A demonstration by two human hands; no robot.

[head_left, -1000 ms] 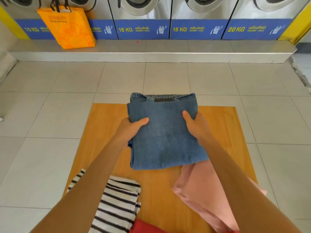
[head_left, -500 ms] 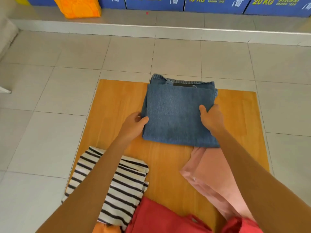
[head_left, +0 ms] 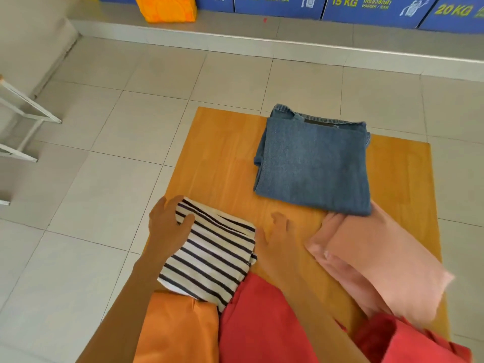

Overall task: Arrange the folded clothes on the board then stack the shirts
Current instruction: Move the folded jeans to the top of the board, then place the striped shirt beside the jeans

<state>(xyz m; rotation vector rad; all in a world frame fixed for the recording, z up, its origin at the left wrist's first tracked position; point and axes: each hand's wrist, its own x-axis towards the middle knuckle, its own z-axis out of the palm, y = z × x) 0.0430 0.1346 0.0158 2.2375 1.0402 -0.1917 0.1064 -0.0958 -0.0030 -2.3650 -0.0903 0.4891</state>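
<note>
Striped shirt (head_left: 209,255) sits folded at the near-left of the wooden board (head_left: 222,158). Left hand (head_left: 167,224) is on its far-left corner: thumb on top of the fabric, fingers curled over the far edge, so a pinch grip on that corner. Right hand (head_left: 275,239) is at the shirt's right edge, fingers spread and loose, flat toward the board; blurred, so can't tell if it actually has hold of anything or just touches the shirt.

Folded jeans (head_left: 314,166) lie flat at the far side of the board, waistband away from the person, no hand on them. Pink garment (head_left: 372,260) just near-right of the jeans, its far end tucked under the jeans' near edge. Red garment (head_left: 262,318) in the near centre, overlapping the shirt's near-right corner. Orange garment (head_left: 180,328) near-left, under the shirt's near edge.

Vs 0.5 s ago: both hands were gripping the jeans' left and right sides; now they're off the jeans and down at the striped shirt. Jeans stayed where set. Camera has swung left, so the board sits further right in view.

Background: tiled floor (head_left: 117,153), orange bag (head_left: 167,7) on the far ledge.
</note>
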